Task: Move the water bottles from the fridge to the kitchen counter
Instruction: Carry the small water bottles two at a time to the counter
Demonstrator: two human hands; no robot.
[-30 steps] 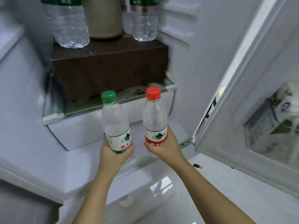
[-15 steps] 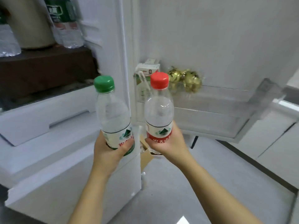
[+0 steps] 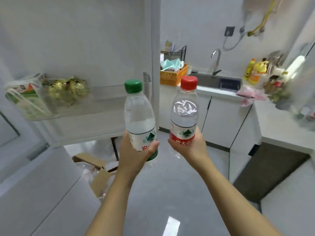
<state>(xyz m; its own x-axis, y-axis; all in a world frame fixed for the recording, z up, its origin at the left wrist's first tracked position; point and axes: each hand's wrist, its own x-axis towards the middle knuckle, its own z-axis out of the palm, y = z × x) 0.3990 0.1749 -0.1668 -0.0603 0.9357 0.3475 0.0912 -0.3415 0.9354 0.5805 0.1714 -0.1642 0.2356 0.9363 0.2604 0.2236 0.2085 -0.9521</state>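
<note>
Our left grip (image 3: 136, 152) wraps the green-capped clear plastic bottle (image 3: 139, 116); right grip (image 3: 190, 147), the red-capped bottle (image 3: 185, 114); white worktop (image 3: 279, 126) not yet reached.

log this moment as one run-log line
phase: carrying | left hand: holds green-cap bottle, cap up | right hand: holds red-cap bottle, cap up | counter: ahead, not yet reached

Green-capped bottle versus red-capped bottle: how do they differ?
The green-capped bottle has a green-edged label and is held by the left hand; the red-capped bottle has a red-banded label and is in the right hand. Both are clear, capped and roughly upright.
</note>
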